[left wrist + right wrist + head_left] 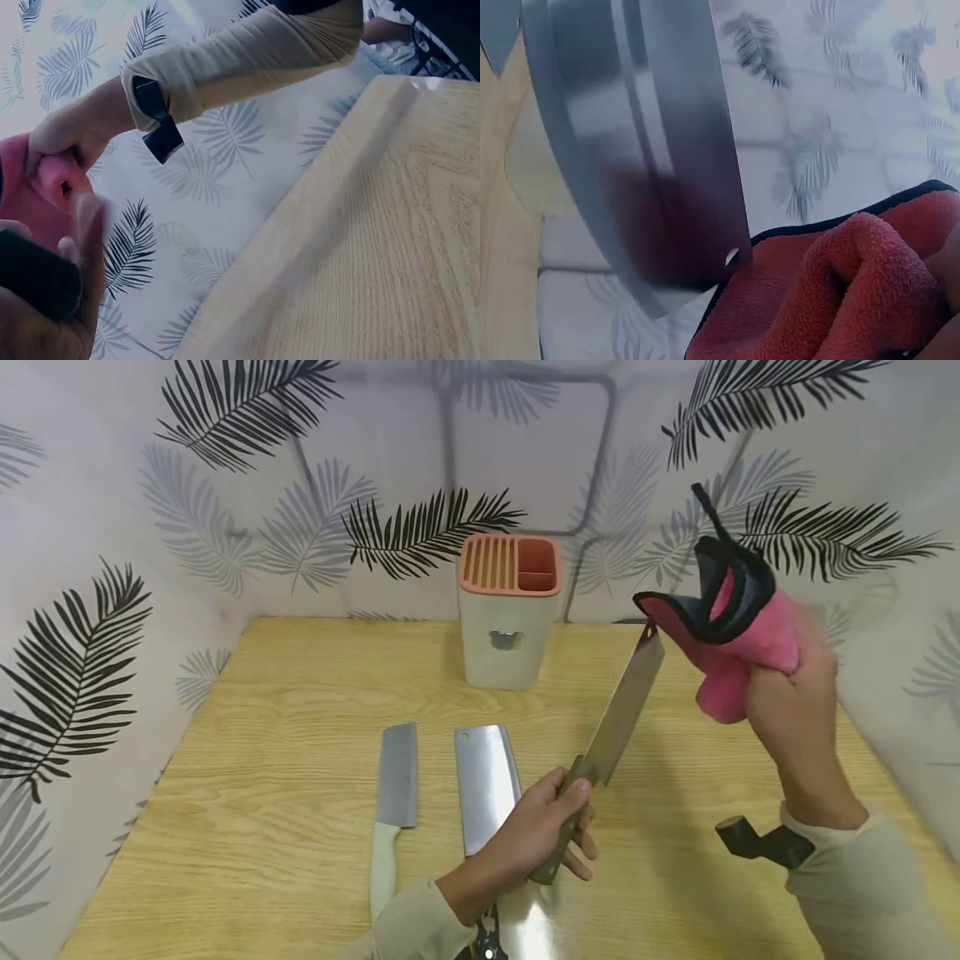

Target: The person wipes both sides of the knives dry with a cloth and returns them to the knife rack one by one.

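Handle of the green-handled knife (624, 706) is sitting clamped in the left hand (528, 828), its blade pointing towards one o'clock, probably so the fingers are staying off the edge. At three o'clock the right hand (797, 718) is gripping a bunched pink cloth (768, 635), perhaps to keep skin from steel; whether cloth and tip are touching, I cannot tell. A pale-handled knife (397, 785) is lying towards seven o'clock, a cleaver (487, 789) towards six, seemingly spaced for easy picking. At twelve a white holder (510, 667) is standing, its slots and compartments facing up, contents not showing.
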